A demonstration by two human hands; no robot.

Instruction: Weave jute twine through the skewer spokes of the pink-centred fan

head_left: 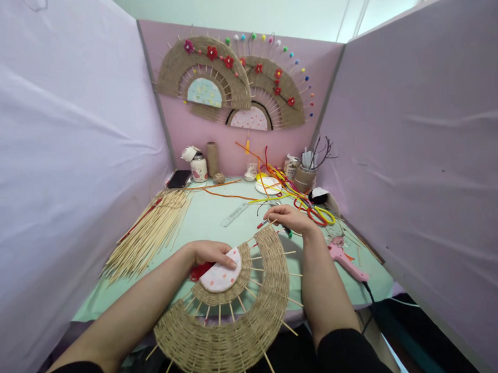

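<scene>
"Being gripped by the left hand (214, 253) is what?"

"A half-round fan of woven tan cord and pale wooden sticks (276, 268); its white, red-dotted fabric centre (221, 279) is pressed by the thumb, while the other fingers are mostly hidden."

"And the right hand (287, 217)?"

"It is held apart from the left, its fingertips pinched together at the fan's upper end; what is caught between them cannot be told."

"Where is the fan held?"

"Over the near edge of the mint-green table (201, 217), its curved rim turned down and rightward."

"What is seen around it?"

"Thin pale sticks (148, 237) are heaped at left, a pink glue gun (349, 264) is laid at right, and a clear ruler (234, 214) is placed beyond the fan."
</scene>
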